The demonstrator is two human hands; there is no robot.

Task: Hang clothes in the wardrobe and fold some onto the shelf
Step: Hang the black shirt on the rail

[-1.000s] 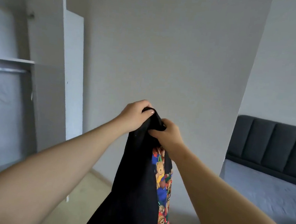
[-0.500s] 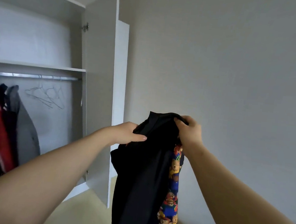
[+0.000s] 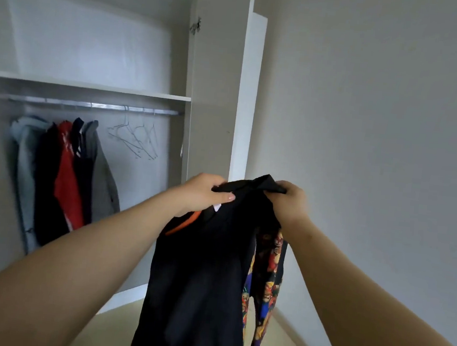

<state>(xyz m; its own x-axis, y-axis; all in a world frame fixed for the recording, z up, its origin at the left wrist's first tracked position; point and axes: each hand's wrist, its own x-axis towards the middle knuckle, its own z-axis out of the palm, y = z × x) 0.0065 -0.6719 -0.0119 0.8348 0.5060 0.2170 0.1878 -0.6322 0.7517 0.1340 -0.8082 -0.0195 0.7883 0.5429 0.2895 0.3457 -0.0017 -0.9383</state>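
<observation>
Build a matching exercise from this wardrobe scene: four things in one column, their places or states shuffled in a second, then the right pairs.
Things
1. black garment
2. orange hanger
3. wire hangers
4. red garment

Places or states
A. bare on the rail, right of the hung clothes
B. on the rail, among the hung clothes
C. gripped at its top by the left hand and the right hand
D. partly showing, just below the left hand

Pairs: 1-C, 2-D, 3-A, 4-B
</observation>
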